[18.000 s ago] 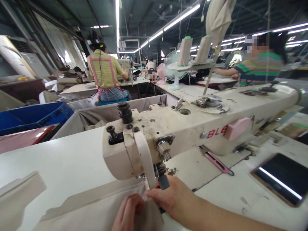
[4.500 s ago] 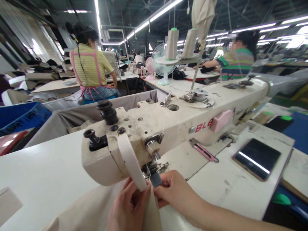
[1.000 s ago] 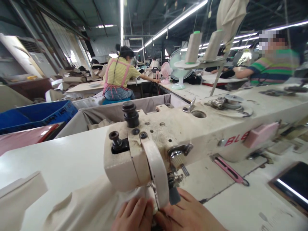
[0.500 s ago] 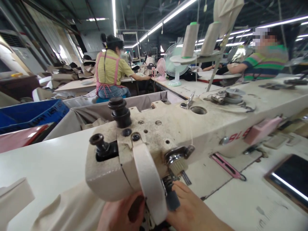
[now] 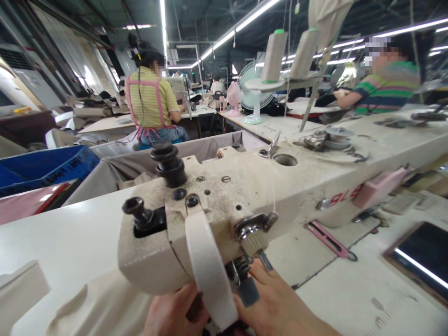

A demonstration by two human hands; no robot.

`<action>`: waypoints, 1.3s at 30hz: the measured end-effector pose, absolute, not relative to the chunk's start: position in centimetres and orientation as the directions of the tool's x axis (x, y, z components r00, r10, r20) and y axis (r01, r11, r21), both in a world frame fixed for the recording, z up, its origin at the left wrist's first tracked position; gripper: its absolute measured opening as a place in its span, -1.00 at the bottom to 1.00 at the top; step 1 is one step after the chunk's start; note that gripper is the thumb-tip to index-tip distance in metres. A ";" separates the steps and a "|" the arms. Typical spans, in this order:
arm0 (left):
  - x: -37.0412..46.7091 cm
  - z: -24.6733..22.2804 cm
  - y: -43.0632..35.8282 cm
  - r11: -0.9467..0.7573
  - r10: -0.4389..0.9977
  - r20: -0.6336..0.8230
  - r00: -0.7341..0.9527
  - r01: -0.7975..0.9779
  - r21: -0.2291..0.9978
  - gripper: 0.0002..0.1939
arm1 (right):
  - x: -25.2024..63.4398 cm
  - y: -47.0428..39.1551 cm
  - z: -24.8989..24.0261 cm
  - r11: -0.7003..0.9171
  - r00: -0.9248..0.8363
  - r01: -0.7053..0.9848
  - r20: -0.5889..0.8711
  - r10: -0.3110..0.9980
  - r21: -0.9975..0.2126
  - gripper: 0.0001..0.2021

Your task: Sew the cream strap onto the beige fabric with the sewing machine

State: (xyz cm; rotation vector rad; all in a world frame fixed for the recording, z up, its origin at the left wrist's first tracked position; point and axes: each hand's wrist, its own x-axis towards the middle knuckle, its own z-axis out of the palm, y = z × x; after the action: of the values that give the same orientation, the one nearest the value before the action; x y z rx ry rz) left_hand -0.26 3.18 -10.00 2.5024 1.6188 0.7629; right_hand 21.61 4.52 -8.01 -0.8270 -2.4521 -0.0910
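A cream sewing machine [image 5: 206, 186] fills the middle, its head over both my hands. My left hand [image 5: 171, 310] is at the left of the white curved guard [image 5: 210, 266], below the head; its fingertips are hidden. On the other side of the guard, my right hand [image 5: 276, 298] reaches under the needle area, back of the hand up, fingers mostly covered by metal parts and a small grey plate [image 5: 248, 292]. Beige cloth [image 5: 101, 298] lies on the table to the left of my left hand. Whatever is under my fingers is hidden.
A pink thread snipper [image 5: 331, 239] and a dark phone [image 5: 420, 256] lie on the right. Thread cones [image 5: 275, 56] stand behind the machine. A blue bin [image 5: 45, 163] is on the left. Two co-workers sit beyond, one in a yellow shirt [image 5: 149, 100], one in stripes [image 5: 388, 88].
The co-worker in yellow has shifted left and drawn back an outstretched arm. The machine appears slightly further left in view. My hands stay in nearly the same place under the machine head.
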 end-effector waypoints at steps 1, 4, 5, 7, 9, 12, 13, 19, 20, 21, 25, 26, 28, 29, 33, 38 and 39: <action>-0.1 -9.9 3.2 -0.438 0.869 0.386 0.309 0.844 0.310 -0.77 | 21.6 4.5 -8.1 0.804 -0.657 0.585 0.518 0.548 -0.107 -0.61; 0.1 -9.4 3.2 -0.465 0.847 0.413 0.335 0.842 0.272 -0.76 | 21.6 4.4 -8.1 0.789 -0.661 0.597 0.470 0.585 -0.143 -0.61; 0.1 -9.1 3.3 -0.485 0.836 0.417 0.356 0.834 0.262 -0.76 | 21.7 4.3 -8.0 0.789 -0.669 0.594 0.450 0.592 -0.154 -0.60; 0.0 -8.8 3.5 -0.520 0.819 0.418 0.393 0.817 0.252 -0.78 | 21.7 4.3 -7.8 0.791 -0.680 0.589 0.427 0.597 -0.169 -0.58; -0.1 -8.7 3.7 -0.554 0.795 0.434 0.425 0.799 0.233 -0.79 | 21.8 4.3 -7.6 0.792 -0.676 0.583 0.433 0.596 -0.181 -0.59; -0.1 -8.7 3.8 -0.576 0.759 0.474 0.446 0.800 0.168 -0.76 | 21.9 4.2 -7.0 0.790 -0.665 0.561 0.433 0.608 -0.248 -0.67; -0.1 -8.7 3.7 -0.574 0.750 0.488 0.447 0.806 0.145 -0.75 | 21.9 4.2 -6.8 0.779 -0.656 0.554 0.421 0.626 -0.294 -0.69; 0.2 -8.5 3.5 -0.594 0.748 0.505 0.431 0.774 0.219 -0.79 | 21.8 3.9 -6.1 0.701 -0.629 0.544 0.327 0.705 -0.461 -0.66; 0.2 -8.5 3.5 -0.604 0.746 0.508 0.430 0.759 0.244 -0.79 | 21.7 3.9 -6.1 0.701 -0.635 0.545 0.319 0.704 -0.461 -0.66; 0.2 -8.4 3.6 -0.615 0.739 0.516 0.432 0.745 0.258 -0.79 | 21.7 3.9 -6.0 0.698 -0.635 0.549 0.313 0.706 -0.460 -0.65; 0.4 -8.2 3.7 -0.591 0.749 0.547 0.373 0.750 0.298 -0.81 | 22.0 3.9 -5.5 0.679 -0.635 0.537 0.289 0.716 -0.500 -0.63; 0.6 -8.1 3.7 -0.579 0.752 0.560 0.348 0.754 0.309 -0.81 | 22.1 3.9 -5.4 0.675 -0.636 0.519 0.291 0.715 -0.524 -0.67; 0.8 -8.0 3.6 -0.567 0.747 0.590 0.307 0.757 0.324 -0.81 | 22.4 4.0 -5.3 0.664 -0.631 0.496 0.293 0.718 -0.559 -0.73; 0.8 -8.0 3.6 -0.568 0.746 0.593 0.303 0.755 0.327 -0.82 | 22.5 4.0 -5.4 0.664 -0.634 0.492 0.291 0.716 -0.563 -0.73; 0.7 -8.5 3.3 -0.514 0.805 0.527 0.274 0.766 0.386 -0.88 | 22.5 4.0 -5.8 0.680 -0.665 0.526 0.252 0.703 -0.510 -0.59; 0.4 -9.3 3.0 -0.473 0.838 0.495 0.228 0.757 0.451 -0.88 | 22.1 4.0 -5.9 0.708 -0.679 0.553 0.254 0.689 -0.439 -0.58; 0.4 -9.3 3.1 -0.482 0.832 0.501 0.238 0.756 0.443 -0.88 | 22.0 4.1 -5.8 0.714 -0.684 0.550 0.256 0.683 -0.434 -0.58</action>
State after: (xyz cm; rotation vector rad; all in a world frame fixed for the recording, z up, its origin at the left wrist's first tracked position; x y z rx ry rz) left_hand 0.36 3.07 -9.30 2.3845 1.5368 1.0753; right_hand 22.04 4.09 -5.84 -0.9521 -2.5196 0.4568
